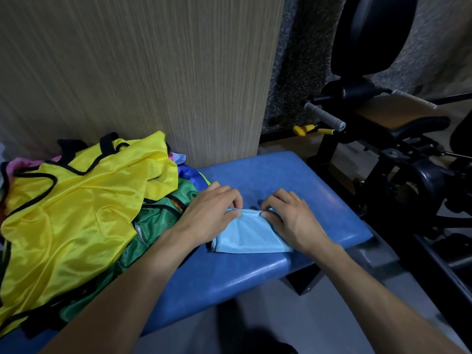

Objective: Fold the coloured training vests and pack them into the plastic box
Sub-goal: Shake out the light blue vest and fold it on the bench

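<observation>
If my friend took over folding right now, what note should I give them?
Left hand and right hand both pinch the far edge of the light blue vest, which lies folded small on the blue bench.
Left of it is a pile of unfolded vests, with the yellow vest on top of the green vest.
Done: the blue one is nearly folded.
Left: the pile, and the packing. No plastic box is in view.
</observation>
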A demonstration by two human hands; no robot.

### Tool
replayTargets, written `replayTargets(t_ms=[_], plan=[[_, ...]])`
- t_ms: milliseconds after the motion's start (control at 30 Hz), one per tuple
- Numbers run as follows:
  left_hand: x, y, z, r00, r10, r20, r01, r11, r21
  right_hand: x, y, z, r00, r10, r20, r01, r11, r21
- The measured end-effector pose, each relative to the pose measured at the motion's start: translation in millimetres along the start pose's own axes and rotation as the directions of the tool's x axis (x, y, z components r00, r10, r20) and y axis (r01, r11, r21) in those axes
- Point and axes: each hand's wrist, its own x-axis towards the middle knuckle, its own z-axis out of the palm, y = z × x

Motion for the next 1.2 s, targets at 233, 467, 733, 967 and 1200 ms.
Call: replayTargets(t_ms=[233, 467, 733, 967, 1200], plan=[[1.6, -0.7, -5.6, 0.998, -0.015, 0.068, 0.014, 1.0, 0.017, 2.1, 1.9, 2.6, 0.999, -0.035, -0.003, 0.035, 0.999, -0.001], [9.2, -7.0, -6.2, 0.965, -0.129, 0.229, 0.137, 0.99, -0.019, 2.9, 0.7, 4.0, 0.999, -0.047, 0.008, 0.047, 0.999, -0.028], [7.8, -16.7, -3.1, 0.954, -0.247, 0.172, 0.285, 0.925, -0.252, 3.5, -1.2, 1.2, 0.998, 0.014, 0.067, -0.013, 1.0, -0.022], [2.3, -25.8, 3.0, 0.931, -0.275, 0.24, 0.331, 0.912, -0.24, 1.5, -11.9, 1.7, 0.972, 0.226, 0.056, -0.219, 0.97, -0.106], [-16.8, -9.4, -10.7, 0.948, -0.309, -0.076, 0.3, 0.948, -0.11, 0.2, -24.4, -0.1, 0.901, 0.431, 0.047, -0.42, 0.894, -0.153]])
